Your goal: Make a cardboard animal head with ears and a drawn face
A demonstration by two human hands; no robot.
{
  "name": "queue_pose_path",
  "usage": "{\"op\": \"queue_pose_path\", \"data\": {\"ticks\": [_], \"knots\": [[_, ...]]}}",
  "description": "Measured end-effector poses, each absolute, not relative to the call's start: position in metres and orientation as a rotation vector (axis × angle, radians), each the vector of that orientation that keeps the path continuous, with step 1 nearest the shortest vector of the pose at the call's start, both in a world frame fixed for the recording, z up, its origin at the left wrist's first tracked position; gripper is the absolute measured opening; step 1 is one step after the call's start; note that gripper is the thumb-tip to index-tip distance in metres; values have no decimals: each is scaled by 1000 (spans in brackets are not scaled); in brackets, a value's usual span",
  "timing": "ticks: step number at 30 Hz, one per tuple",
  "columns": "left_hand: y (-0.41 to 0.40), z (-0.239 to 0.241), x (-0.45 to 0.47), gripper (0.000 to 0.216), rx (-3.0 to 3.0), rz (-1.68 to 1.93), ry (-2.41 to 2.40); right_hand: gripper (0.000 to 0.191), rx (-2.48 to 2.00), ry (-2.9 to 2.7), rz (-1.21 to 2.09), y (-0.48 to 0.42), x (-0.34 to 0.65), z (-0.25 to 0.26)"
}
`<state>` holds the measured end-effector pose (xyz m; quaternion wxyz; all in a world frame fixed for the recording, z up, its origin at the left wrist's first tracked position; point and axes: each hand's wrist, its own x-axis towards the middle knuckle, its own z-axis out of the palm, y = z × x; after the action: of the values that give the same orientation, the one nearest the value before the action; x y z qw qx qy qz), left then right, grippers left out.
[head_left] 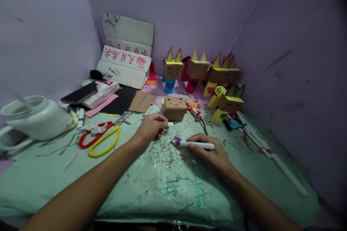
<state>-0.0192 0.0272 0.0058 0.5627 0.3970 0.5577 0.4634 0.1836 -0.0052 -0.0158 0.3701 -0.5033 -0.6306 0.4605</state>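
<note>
My left hand [151, 127] rests on the green table cover with its fingers closed on a small white pen cap [170, 124]. My right hand [210, 152] lies a little to the right and pinches a white marker [193, 144] whose purple tip points left. Just behind both hands stands a small brown cardboard box [175, 108] with purple dots on its top.
Red and yellow scissors [101, 138] lie left of my left hand. A white jug [35, 117] stands at the far left. Cardboard animal figures [199, 72] line the back wall, with folded white cartons [126, 52] behind. Long white sticks [267, 149] lie at the right.
</note>
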Motion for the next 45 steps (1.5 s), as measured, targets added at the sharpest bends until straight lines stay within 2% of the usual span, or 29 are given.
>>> {"op": "queue_pose_path", "data": {"ticks": [7,21,28,35,45], "knots": [[28,5,-19,9,942,1097,1317,22,-1289,-1705,1114,-6,182,-15],[27,3,-21,6,952,1112,1270,20,-1322,-1551,1181,-7,183,-12],[23,6,-19,17,1004,1026,1102,25,-1057,-1161,1283,-4,189,-20],[20,7,-16,19,1007,981,1036,25,-1007,-1086,1304,-5,189,-20],[15,5,-14,25,1070,933,974,24,-1085,-1254,1253,-5,189,-21]]}}
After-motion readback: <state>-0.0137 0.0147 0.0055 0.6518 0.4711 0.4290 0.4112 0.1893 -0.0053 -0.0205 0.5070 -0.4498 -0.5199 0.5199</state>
